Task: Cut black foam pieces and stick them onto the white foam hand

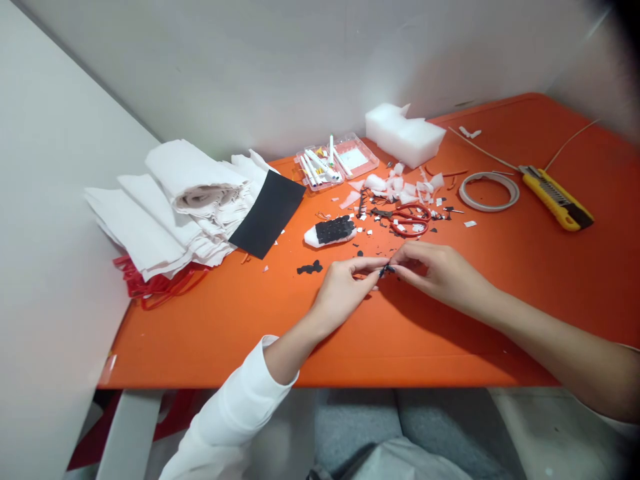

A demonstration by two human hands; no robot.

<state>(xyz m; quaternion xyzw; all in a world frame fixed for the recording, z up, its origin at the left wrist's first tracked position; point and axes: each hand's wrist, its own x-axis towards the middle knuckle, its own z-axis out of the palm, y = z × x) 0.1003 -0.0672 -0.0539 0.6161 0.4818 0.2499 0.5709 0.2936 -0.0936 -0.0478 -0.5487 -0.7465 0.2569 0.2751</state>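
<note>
My left hand (345,288) and my right hand (440,270) meet over the orange table (210,327), fingertips pinched together on a tiny black scrap (384,269). Just behind them lies a white foam shape covered with black pieces (331,232). A small black cutout (310,268) sits to the left of my left hand. Red-handled scissors (407,219) rest beyond my right hand among white and black offcuts (400,187).
A stack of white paper (175,207) and a black sheet (267,215) lie at the left over red strips (150,283). A clear box of glue sticks (330,163), a white foam block (403,137), a tape roll (489,191) and a yellow utility knife (557,198) sit further back.
</note>
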